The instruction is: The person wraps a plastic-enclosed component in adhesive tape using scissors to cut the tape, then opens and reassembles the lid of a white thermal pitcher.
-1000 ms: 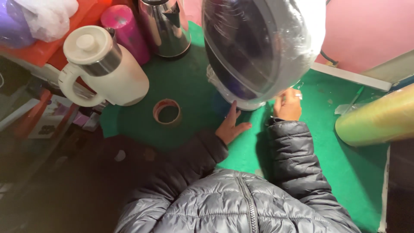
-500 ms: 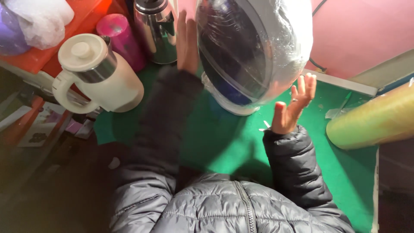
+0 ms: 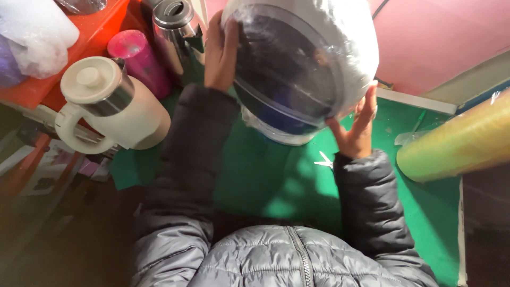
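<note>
Helmet (image 3: 303, 69), white with dark visor, wrapped in clear film, held above the green tabletop (image 3: 276, 175) between both hands. Left hand (image 3: 220, 50) flat against helmet's left side, fingers (image 3: 215, 29) extended upward along the shell, pressing, not curled. Right hand (image 3: 356, 127) under and against helmet's lower right edge, fingers (image 3: 369, 103) spread open, tips touching the film. Helmet thus clamped by open palms from two sides; base not resting on tabletop as far as visible.

Just beyond left fingers: steel flask (image 3: 178, 32), upright. Left of that, pink tumbler (image 3: 138, 58), then cream electric kettle (image 3: 106, 103) with lid on, near tabletop's left edge. Small white scissors-like item (image 3: 324, 161) on tabletop just below right hand; kind uncertain. Yellowish film roll (image 3: 457, 143) lying on its side, well right of right fingers. Dark padded jacket sleeves (image 3: 366, 207) on both arms.
</note>
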